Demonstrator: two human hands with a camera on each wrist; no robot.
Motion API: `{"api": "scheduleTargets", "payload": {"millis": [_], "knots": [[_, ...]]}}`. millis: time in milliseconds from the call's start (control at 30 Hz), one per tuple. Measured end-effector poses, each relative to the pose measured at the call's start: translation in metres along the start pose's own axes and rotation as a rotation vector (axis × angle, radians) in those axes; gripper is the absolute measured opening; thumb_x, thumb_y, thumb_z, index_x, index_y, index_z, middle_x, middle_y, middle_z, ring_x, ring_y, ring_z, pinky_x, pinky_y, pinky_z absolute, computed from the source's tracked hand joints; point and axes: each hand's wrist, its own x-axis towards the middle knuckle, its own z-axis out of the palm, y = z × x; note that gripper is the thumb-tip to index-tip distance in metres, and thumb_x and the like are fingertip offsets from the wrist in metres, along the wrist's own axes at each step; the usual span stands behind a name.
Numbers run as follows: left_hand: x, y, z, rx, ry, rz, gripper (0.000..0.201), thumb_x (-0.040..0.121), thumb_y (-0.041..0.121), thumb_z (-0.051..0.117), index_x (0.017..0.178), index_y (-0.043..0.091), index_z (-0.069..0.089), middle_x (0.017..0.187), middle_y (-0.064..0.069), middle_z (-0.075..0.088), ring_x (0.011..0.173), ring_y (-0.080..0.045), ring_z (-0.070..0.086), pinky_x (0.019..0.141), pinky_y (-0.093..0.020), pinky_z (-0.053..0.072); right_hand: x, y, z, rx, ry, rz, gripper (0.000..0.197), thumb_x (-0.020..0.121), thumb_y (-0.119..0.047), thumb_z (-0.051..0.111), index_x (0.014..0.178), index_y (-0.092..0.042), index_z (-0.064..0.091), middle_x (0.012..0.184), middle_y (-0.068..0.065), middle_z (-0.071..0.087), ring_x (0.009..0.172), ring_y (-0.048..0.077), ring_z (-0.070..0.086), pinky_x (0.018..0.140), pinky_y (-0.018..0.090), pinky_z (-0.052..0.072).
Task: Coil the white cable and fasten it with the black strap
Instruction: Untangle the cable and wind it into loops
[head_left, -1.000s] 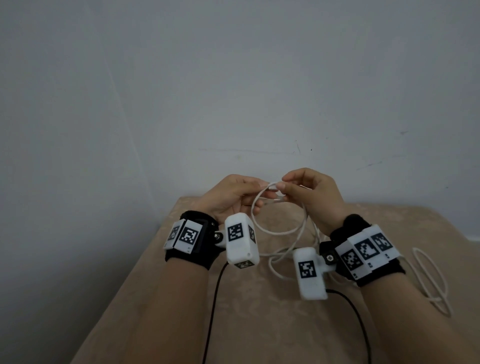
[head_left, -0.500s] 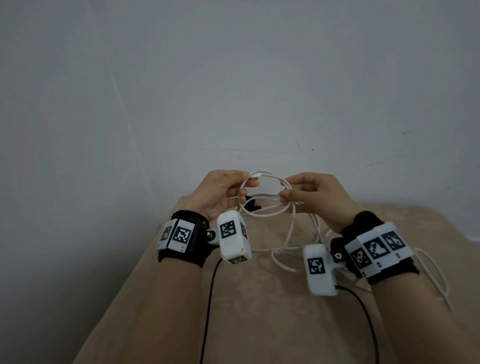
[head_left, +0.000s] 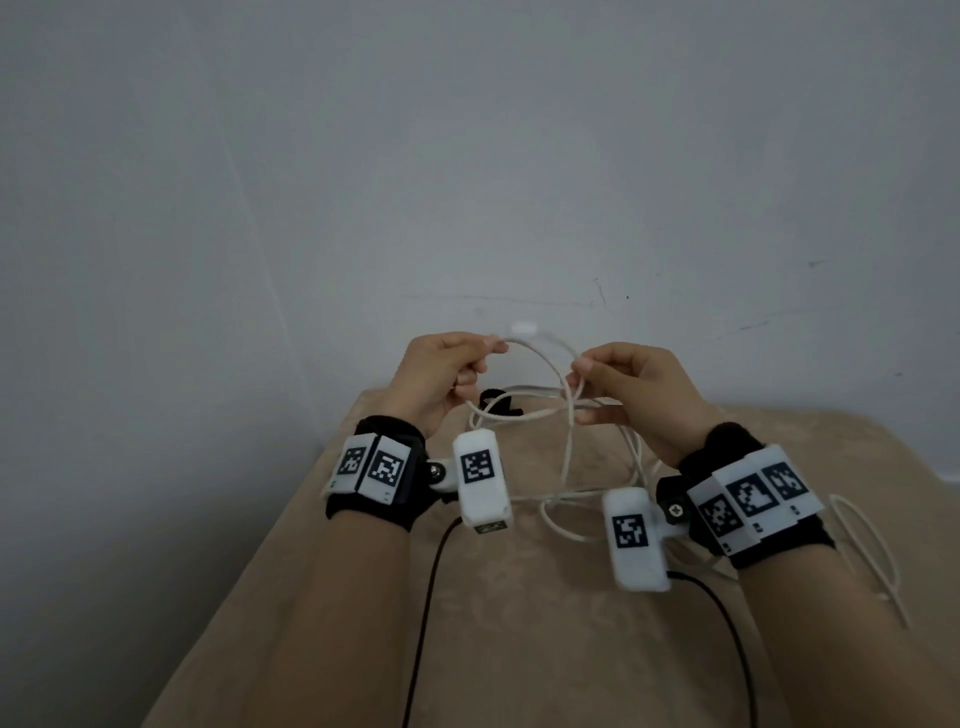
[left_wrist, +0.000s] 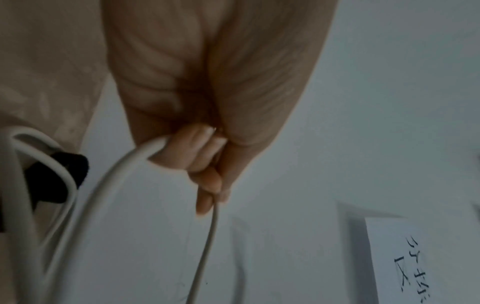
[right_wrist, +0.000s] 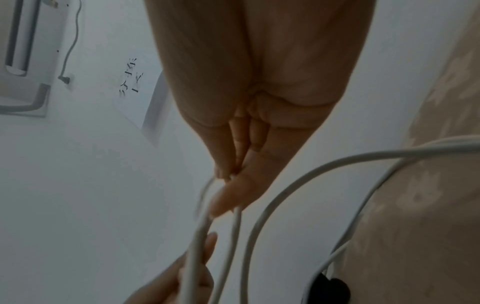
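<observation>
A white cable (head_left: 550, 364) arches in loops between both raised hands above the beige table (head_left: 519, 649). My left hand (head_left: 447, 374) grips the loops on the left, fingers curled round the cable (left_wrist: 124, 164). My right hand (head_left: 618, 384) pinches the strands on the right between thumb and fingers, and the cable (right_wrist: 233, 226) runs down from them. More cable hangs to the table and trails off to the right (head_left: 872, 545). The black strap (head_left: 496, 402) lies on the table behind the loops, also visible as the strap (left_wrist: 52, 181) and the strap (right_wrist: 330, 288).
A grey wall (head_left: 467, 156) rises just behind the table. A paper sign (left_wrist: 410, 263) with handwriting hangs on it. Black camera leads (head_left: 426, 613) run along my forearms. The table's left edge (head_left: 270, 530) drops off beside my left arm.
Both hands have risen and drawn apart from a meeting pinch, opening a wider loop of cable between them. The black strap has come into sight behind the loop.
</observation>
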Motion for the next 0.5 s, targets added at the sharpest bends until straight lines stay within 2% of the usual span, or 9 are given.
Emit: {"api": "scheduleTargets", "payload": {"millis": [100,200,367,500], "knots": [[0.001,0.001,-0.005,-0.102,0.078,0.010,0.016,0.093,0.011,0.058,0.085,0.000,0.066,0.063,-0.002,0.047,0.041,-0.005,0.040,0.044,-0.016,0.041,0.002,-0.002,-0.002,0.254,0.036,0.062,0.020,0.099,-0.009,0.045,0.082,-0.002,0.054,0.073,0.010,0.071,0.070,0.022,0.071,0.059,0.034,0.060],[-0.001,0.004,-0.006,-0.197,0.008,-0.044,0.017,0.094,0.013,0.057,0.081,0.004,0.061,0.060,0.000,0.048,0.043,-0.007,0.044,0.048,-0.020,0.047,0.004,-0.002,-0.006,0.308,0.122,0.053,0.018,0.099,-0.008,0.045,0.082,-0.006,0.052,0.064,0.009,0.069,0.066,0.025,0.071,0.061,0.035,0.061],[-0.001,0.009,-0.006,-0.351,-0.044,-0.098,0.021,0.089,0.021,0.064,0.072,0.010,0.055,0.045,0.007,0.030,0.037,-0.005,0.030,0.042,-0.016,0.037,0.005,0.000,-0.014,0.280,0.209,0.013,0.014,0.098,-0.009,0.047,0.086,-0.008,0.054,0.056,0.003,0.059,0.058,0.018,0.065,0.056,0.032,0.059],[-0.003,0.014,-0.011,-0.428,-0.260,-0.177,0.028,0.088,0.026,0.053,0.075,0.009,0.071,0.037,0.010,0.026,0.029,-0.005,0.025,0.035,-0.013,0.028,0.004,0.002,-0.010,0.203,0.138,0.014,0.017,0.099,-0.012,0.046,0.086,-0.008,0.056,0.054,0.002,0.054,0.051,0.014,0.060,0.051,0.030,0.057]]}}
